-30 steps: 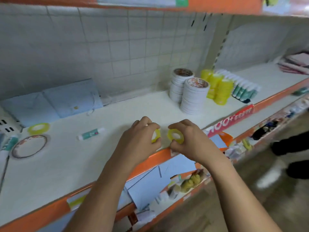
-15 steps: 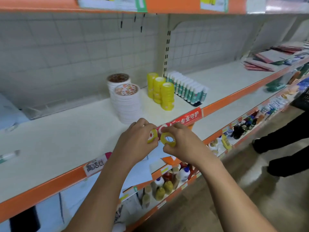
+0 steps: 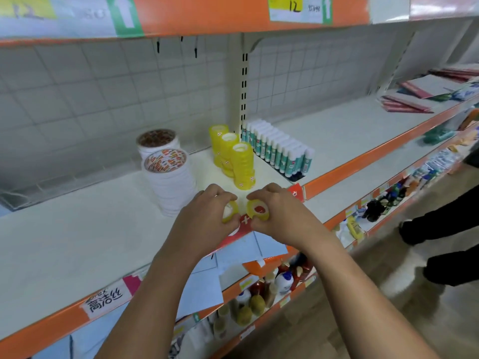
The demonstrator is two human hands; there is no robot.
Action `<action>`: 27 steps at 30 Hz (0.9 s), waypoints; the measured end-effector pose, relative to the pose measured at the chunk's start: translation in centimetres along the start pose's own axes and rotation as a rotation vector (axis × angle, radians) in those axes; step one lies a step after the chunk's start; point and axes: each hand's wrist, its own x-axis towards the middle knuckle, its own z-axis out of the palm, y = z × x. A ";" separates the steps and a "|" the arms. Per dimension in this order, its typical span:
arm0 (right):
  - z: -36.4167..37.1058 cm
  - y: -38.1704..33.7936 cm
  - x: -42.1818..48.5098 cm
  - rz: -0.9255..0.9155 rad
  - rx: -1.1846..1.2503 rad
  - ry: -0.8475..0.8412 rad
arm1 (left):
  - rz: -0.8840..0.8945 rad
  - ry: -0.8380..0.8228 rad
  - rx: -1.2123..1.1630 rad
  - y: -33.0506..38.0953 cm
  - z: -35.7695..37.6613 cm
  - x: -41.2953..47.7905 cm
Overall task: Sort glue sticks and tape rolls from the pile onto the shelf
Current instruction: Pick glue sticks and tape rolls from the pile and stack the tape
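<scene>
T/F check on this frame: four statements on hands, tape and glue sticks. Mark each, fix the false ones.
1. The left hand holds a yellow roll. True.
2. The right hand is empty. False: it holds a second roll.
3. Three yellow stacks stand on the shelf. True.
4. Glue sticks stand left of the white stacks. False: the glue sticks stand right of the yellow stacks, and the white stacks are on the yellow stacks' left.

Bright even indoor light, soft shadows, wide-angle bending at the edges, right side and floor motion-blurred
</scene>
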 end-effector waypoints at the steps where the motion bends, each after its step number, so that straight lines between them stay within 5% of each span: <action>1: -0.5 0.2 0.7 0.000 -0.006 0.002 | 0.006 0.006 0.003 0.0 0.0 0.7; 12: -5.2 0.7 9.3 -0.080 -0.037 0.109 | 0.001 0.057 0.079 -0.8 -2.7 7.8; 27: -5.7 4.0 16.8 -0.362 0.031 -0.098 | -0.177 0.140 0.108 0.0 -3.3 12.8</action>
